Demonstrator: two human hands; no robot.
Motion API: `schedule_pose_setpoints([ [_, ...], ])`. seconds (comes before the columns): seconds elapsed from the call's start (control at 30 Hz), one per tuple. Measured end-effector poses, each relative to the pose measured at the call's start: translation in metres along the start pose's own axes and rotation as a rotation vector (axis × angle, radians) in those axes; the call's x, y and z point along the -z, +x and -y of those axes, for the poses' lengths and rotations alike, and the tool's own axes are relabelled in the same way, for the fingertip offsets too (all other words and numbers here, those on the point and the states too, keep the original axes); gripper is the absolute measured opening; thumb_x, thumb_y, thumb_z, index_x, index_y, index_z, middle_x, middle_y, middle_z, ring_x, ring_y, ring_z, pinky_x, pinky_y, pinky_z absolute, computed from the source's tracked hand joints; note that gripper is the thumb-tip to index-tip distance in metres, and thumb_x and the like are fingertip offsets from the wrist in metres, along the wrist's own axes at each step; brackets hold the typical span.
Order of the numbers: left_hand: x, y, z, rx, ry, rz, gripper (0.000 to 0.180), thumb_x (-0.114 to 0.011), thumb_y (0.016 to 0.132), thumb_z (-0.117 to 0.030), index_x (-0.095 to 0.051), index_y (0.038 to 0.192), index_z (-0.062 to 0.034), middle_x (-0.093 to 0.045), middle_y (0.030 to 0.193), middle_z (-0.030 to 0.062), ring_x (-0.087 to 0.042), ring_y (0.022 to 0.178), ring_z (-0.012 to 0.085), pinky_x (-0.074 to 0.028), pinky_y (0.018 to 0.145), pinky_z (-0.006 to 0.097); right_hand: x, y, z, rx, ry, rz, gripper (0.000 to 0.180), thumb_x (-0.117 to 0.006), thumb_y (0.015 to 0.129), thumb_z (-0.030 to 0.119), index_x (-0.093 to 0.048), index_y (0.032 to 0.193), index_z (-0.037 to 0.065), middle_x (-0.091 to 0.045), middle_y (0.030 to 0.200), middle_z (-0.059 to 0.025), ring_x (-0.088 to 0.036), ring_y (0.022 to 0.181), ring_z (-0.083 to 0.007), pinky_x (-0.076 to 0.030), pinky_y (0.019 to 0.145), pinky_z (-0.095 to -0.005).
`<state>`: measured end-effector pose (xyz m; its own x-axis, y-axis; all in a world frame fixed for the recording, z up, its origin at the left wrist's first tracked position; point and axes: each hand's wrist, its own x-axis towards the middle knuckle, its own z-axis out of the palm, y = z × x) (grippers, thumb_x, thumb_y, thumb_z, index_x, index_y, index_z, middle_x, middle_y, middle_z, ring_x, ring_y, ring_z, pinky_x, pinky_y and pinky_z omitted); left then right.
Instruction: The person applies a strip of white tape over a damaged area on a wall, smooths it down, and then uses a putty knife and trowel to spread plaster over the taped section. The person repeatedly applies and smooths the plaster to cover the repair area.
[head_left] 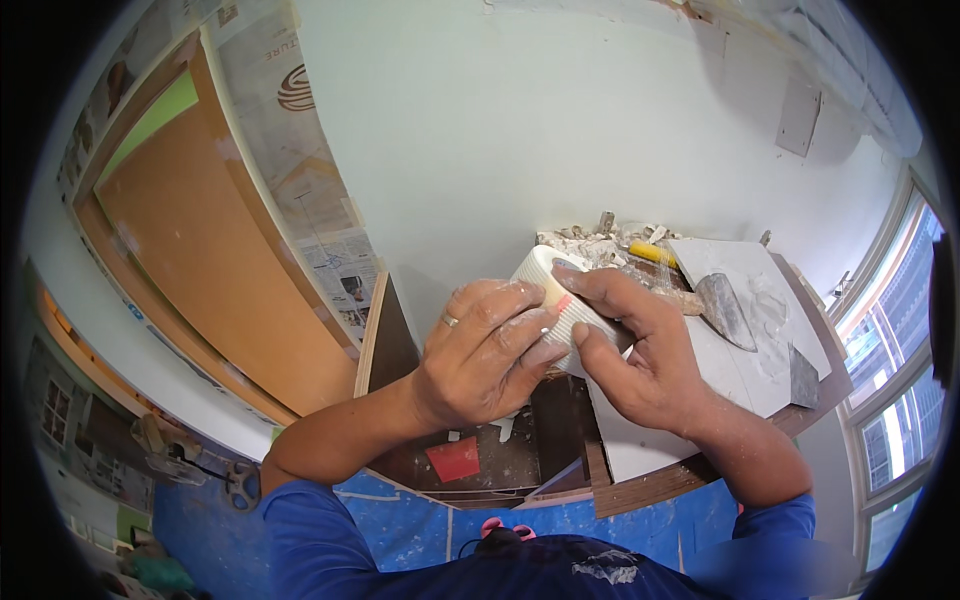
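Between my two hands is a white roll of tape with a ribbed, mesh-like outer face and a small red mark on it. My left hand, with a ring and white dust on its fingers, grips the roll's left side, fingertips pressed against its face. My right hand holds the other side, thumb on the near face and index finger along the top edge. Beyond my right hand lies a scraper with a wide grey blade and a wooden handle, on white board. The roll's lower part is partly hidden by my fingers.
A dusty white board covers part of the wooden cabinet ahead. White rubble and a yellow-handled tool lie by the wall. In the open cabinet section is a red flat piece. Blue sheeting covers the floor; an orange-brown door stands left.
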<state>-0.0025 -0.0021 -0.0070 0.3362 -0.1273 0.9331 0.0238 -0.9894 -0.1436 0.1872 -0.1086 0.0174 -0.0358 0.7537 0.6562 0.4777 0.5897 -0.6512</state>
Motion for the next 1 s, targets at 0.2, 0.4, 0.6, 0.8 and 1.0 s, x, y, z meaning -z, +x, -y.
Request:
schedule_pose_setpoints([
  [0.2,-0.001,-0.003,0.001,-0.011,-0.022,0.016,0.039,-0.087,0.084,-0.010,-0.074,0.119,0.0016,-0.069,0.114,0.0169,-0.069,0.101,0.0315,-0.056,0.086,0.040,0.000,0.001,0.000,-0.010,-0.031,0.021,0.039,-0.065,0.095,0.008,-0.064,0.130,-0.007,-0.075,0.111,-0.0267,-0.077,0.107,-0.0330,-0.058,0.093,-0.0392],
  [0.4,0.004,0.008,0.005,0.052,-0.123,0.086,0.044,-0.082,0.087,-0.009,-0.071,0.128,0.0024,-0.063,0.120,0.0194,-0.065,0.103,0.0313,-0.055,0.085,0.039,0.008,0.008,0.006,0.043,-0.055,0.076,0.032,-0.065,0.097,0.010,-0.064,0.124,-0.006,-0.076,0.104,-0.0231,-0.077,0.094,-0.0309,-0.058,0.085,-0.0387],
  [0.6,0.009,0.005,0.012,0.158,-0.282,0.199,0.042,-0.076,0.088,-0.003,-0.073,0.129,0.0014,-0.062,0.119,0.0209,-0.064,0.102,0.0294,-0.054,0.085,0.037,0.024,0.010,0.020,-0.135,-0.083,0.241,0.032,-0.063,0.098,0.015,-0.061,0.124,-0.002,-0.073,0.097,-0.0189,-0.065,0.073,-0.0237,-0.050,0.069,-0.0371],
  [0.8,0.009,0.008,0.008,0.219,-0.349,0.182,0.037,-0.079,0.084,0.001,-0.078,0.120,0.0004,-0.065,0.110,0.0173,-0.066,0.094,0.0256,-0.055,0.080,0.034,0.028,0.009,0.011,-0.198,0.037,0.289,0.033,-0.060,0.100,0.019,-0.061,0.124,-0.003,-0.072,0.105,-0.0201,-0.069,0.088,-0.0258,-0.052,0.079,-0.0382],
  [1.0,0.008,0.009,0.007,0.157,-0.221,0.094,0.031,-0.081,0.079,0.001,-0.078,0.110,0.0024,-0.070,0.102,0.0164,-0.071,0.087,0.0276,-0.057,0.072,0.034,0.026,0.010,0.015,-0.264,0.072,0.266,0.032,-0.059,0.103,0.018,-0.059,0.125,-0.005,-0.072,0.111,-0.0237,-0.071,0.112,-0.0341,-0.053,0.097,-0.0419],
])
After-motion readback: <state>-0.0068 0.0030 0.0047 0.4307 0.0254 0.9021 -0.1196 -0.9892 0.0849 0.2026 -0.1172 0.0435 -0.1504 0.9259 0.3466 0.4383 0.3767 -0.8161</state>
